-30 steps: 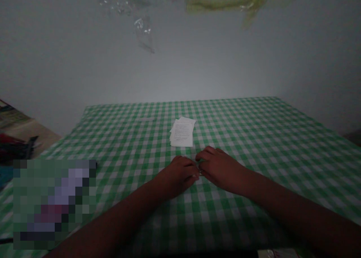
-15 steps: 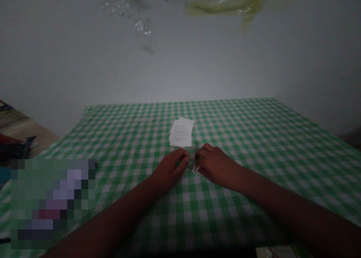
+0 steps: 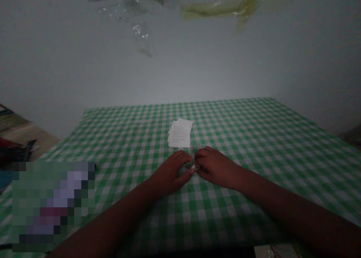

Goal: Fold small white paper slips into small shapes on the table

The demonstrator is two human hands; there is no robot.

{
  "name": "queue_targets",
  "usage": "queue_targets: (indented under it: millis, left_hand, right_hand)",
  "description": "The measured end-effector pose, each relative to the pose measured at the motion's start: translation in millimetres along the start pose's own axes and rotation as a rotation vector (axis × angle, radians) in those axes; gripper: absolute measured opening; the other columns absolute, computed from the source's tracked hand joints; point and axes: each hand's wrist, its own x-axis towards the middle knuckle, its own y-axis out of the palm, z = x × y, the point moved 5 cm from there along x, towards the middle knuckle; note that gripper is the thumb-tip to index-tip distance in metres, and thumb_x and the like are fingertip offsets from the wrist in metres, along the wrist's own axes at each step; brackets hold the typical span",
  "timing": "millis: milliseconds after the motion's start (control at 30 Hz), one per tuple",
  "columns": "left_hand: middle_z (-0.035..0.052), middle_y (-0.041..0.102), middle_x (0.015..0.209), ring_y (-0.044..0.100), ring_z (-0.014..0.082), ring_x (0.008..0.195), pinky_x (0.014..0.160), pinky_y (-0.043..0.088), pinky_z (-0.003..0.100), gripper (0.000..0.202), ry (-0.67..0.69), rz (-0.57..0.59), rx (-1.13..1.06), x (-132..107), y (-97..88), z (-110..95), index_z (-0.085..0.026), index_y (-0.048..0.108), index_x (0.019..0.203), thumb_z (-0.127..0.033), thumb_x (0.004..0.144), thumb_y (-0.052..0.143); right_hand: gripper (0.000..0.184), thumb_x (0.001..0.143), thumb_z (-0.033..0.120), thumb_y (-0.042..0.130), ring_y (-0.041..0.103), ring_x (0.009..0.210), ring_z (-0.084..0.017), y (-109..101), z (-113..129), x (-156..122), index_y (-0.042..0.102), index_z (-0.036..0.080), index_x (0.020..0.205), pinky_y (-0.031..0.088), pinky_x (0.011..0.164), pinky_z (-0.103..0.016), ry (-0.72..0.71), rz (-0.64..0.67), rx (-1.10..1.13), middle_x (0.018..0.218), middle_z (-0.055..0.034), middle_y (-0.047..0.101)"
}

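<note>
My left hand [image 3: 172,172] and my right hand [image 3: 214,166] meet fingertip to fingertip low over a table covered by a green-and-white checked cloth [image 3: 254,138]. Both are curled in a pinch around a tiny pale object [image 3: 194,169] between them, too small and dim to name. Just beyond the hands a small stack of white printed paper slips [image 3: 180,133] lies flat on the cloth.
A blurred-out patch [image 3: 53,205] covers something at the left near edge of the table. A pale wall rises behind, with clear plastic and yellow-green scraps [image 3: 222,8] stuck high on it. Dark clutter [image 3: 14,153] sits left of the table. A pale packet corner [image 3: 278,251] shows at the bottom edge.
The left hand drew back and apart from the right half a second ago, then came together with it again. The small pale thing stayed at the right fingertips.
</note>
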Motion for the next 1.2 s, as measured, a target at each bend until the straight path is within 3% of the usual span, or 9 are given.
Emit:
queue_targets:
  millis: [133, 300, 433, 667, 867, 1033, 1200]
  left_hand:
    - [0.0058, 0.059, 0.108, 0.054, 0.0210, 0.104, 0.094, 0.044, 0.036, 0.026, 0.047, 0.031, 0.050, -1, 5.6, 0, -0.021, 0.056, 0.107, -0.026, 0.084, 0.066]
    - [0.0055, 0.061, 0.103, 0.056, 0.0198, 0.099, 0.090, 0.047, 0.036, 0.019, 0.020, 0.017, 0.101, 0, 8.5, 11, -0.021, 0.058, 0.102, -0.019, 0.084, 0.064]
    - [0.0056, 0.062, 0.102, 0.057, 0.0196, 0.099, 0.090, 0.048, 0.036, 0.015, 0.006, 0.009, 0.101, 1, 6.6, 14, -0.021, 0.058, 0.099, -0.018, 0.085, 0.061]
    - [0.0056, 0.060, 0.100, 0.056, 0.0198, 0.097, 0.089, 0.048, 0.036, 0.014, -0.034, 0.015, 0.072, -1, 2.7, 12, -0.020, 0.058, 0.099, -0.019, 0.085, 0.059]
    - [0.0055, 0.060, 0.094, 0.056, 0.0199, 0.095, 0.090, 0.047, 0.037, 0.010, -0.138, -0.155, 0.152, -2, -15.4, 23, -0.019, 0.057, 0.093, -0.018, 0.089, 0.049]
    - [0.0104, 0.061, 0.118, 0.052, 0.0251, 0.113, 0.101, 0.041, 0.046, 0.018, -0.201, -0.244, 0.380, -5, -26.6, 40, -0.017, 0.062, 0.099, -0.017, 0.087, 0.049]
    - [0.0080, 0.050, 0.144, 0.038, 0.0301, 0.136, 0.107, 0.034, 0.055, 0.026, -0.312, -0.089, 0.491, -6, -19.7, 49, -0.020, 0.064, 0.111, -0.027, 0.093, 0.048]
  right_hand:
    - [0.005, 0.079, 0.014, 0.062, 0.056, 0.088, -0.018, -3, 1, -2, 0.064, 0.017, 0.083, 0.043, 0.083, -0.033, -0.024, -0.005, 0.129, 0.092, -0.0047, 0.063]
    - [0.025, 0.071, 0.012, 0.064, 0.056, 0.096, -0.021, -9, -5, -6, 0.060, 0.018, 0.095, 0.044, 0.088, -0.036, -0.021, -0.028, 0.202, 0.100, -0.0058, 0.062]
    - [0.027, 0.074, 0.011, 0.062, 0.055, 0.101, -0.021, -13, -9, -8, 0.059, 0.019, 0.099, 0.044, 0.091, -0.036, -0.046, -0.014, 0.184, 0.106, -0.0063, 0.062]
    - [0.021, 0.080, 0.010, 0.058, 0.057, 0.094, -0.019, -18, -16, -10, 0.062, 0.020, 0.098, 0.045, 0.084, -0.033, -0.055, 0.015, 0.105, 0.097, -0.0048, 0.063]
    - [0.014, 0.086, 0.012, 0.055, 0.059, 0.089, -0.017, -11, -21, -7, 0.065, 0.018, 0.093, 0.046, 0.080, -0.029, -0.061, 0.047, 0.120, 0.092, -0.0041, 0.064]
    - [0.010, 0.089, 0.017, 0.055, 0.059, 0.081, -0.016, -17, -31, -4, 0.065, 0.017, 0.091, 0.045, 0.074, -0.028, 0.058, -0.080, 0.101, 0.088, -0.0040, 0.063]
    - [0.014, 0.091, 0.017, 0.052, 0.059, 0.080, -0.018, -18, -52, -3, 0.066, 0.017, 0.092, 0.047, 0.075, -0.030, 0.226, -0.192, -0.025, 0.088, -0.0068, 0.064]
